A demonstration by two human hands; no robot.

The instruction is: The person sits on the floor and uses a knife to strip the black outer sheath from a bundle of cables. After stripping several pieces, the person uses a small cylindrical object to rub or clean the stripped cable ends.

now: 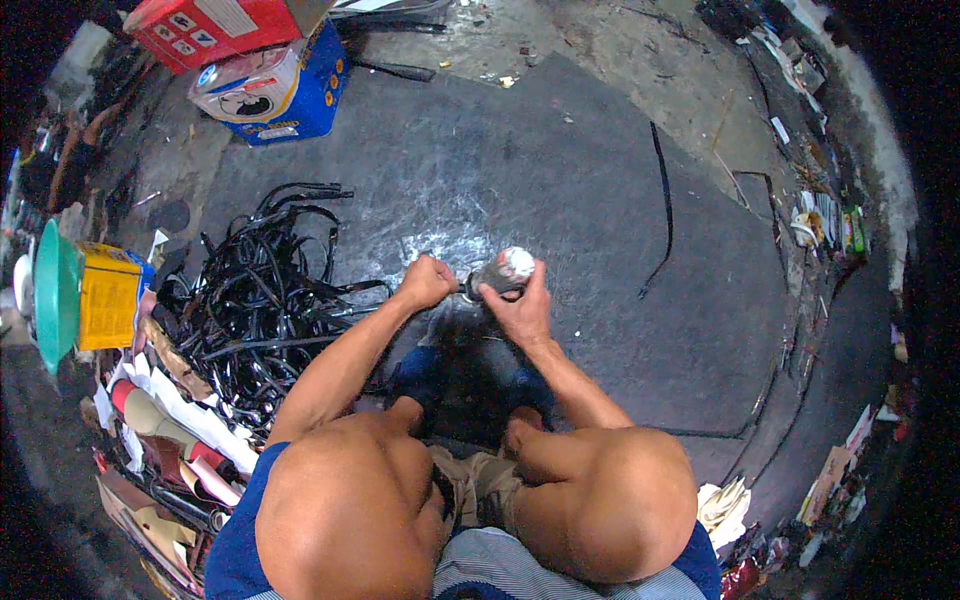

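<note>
We see the right hand (520,312) holding a small pale-topped bottle (503,270) above the dark mat (600,200); the left hand (427,282) is closed in a fist just beside it; black strips (260,300) lie at the left.

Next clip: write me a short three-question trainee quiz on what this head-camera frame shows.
1. True or false: the pile of black strips lies on the person's right side.
2. What does the right hand grip? A) a red box B) a whitish bottle-like container C) a green lid
3. Fill in: the left hand is closed into a ____ next to the container.

Key
1. False: the pile is on the person's left, on the dark mat.
2. B: the fingers wrap the whitish container, which is held just above the mat.
3. Fist; what it pinches is too small to tell.
</note>
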